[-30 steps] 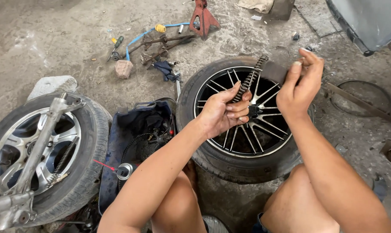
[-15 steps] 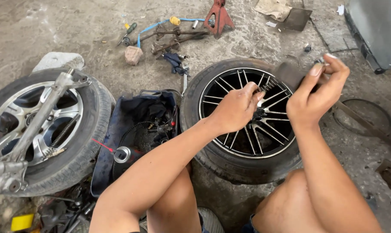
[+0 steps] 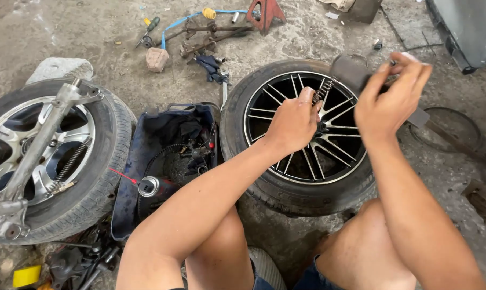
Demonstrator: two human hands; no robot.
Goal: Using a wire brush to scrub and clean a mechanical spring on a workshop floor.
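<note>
My left hand (image 3: pixel 294 121) is closed around the lower end of a dark coil spring (image 3: pixel 322 91), held over a tyre with a black spoked rim (image 3: pixel 307 137) lying flat on the concrete. My right hand (image 3: pixel 389 96) pinches a dark flat rubber piece (image 3: pixel 353 70) at the spring's upper end, just above the tyre's far right edge. My bare knees show at the bottom of the view.
A second tyre with a silver rim (image 3: pixel 49 156) lies at left, a metal steering part (image 3: pixel 39 150) across it. Between the tyres sits an open dark tool bag (image 3: pixel 167 156) and a spray can (image 3: pixel 149 186). Wrenches, a hose and a red jack stand (image 3: pixel 267 11) lie beyond.
Both hands have stayed on the spring and rubber piece while shifting slightly rightward and lower over the black rim. The view has tilted, bringing the left tyre further in.
</note>
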